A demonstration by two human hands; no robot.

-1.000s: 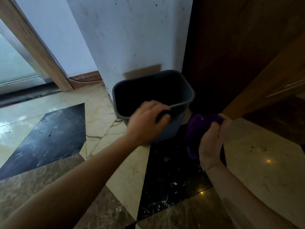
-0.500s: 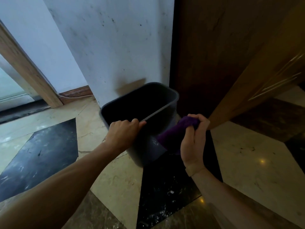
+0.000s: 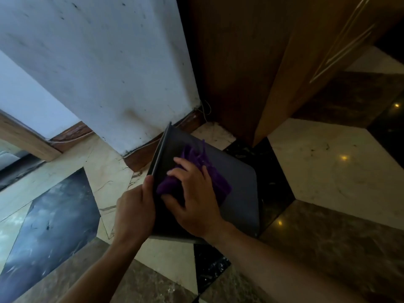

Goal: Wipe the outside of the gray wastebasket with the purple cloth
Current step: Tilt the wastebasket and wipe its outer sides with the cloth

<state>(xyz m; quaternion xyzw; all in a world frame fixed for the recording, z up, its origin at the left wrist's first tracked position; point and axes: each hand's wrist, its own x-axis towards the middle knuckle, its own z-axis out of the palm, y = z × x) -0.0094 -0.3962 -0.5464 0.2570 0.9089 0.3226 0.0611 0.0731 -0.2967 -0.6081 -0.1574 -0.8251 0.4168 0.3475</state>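
The gray wastebasket (image 3: 238, 193) is tipped on its side on the marble floor (image 3: 328, 162). The left hand (image 3: 134, 212) grips its rim, thumb on top. The right hand (image 3: 194, 200), fingers spread, presses the purple cloth (image 3: 220, 186) flat against the upturned outer wall.

Single view, from a wide-angle camera worn on the head. It faces forward and steeply down, close above the left hand (image 3: 134, 212) and right hand (image 3: 194, 202) at the central wastebasket (image 3: 238, 189). Floor (image 3: 328, 162) fills the lower frame; wall (image 3: 98, 62) and door (image 3: 273, 62) lean in above.
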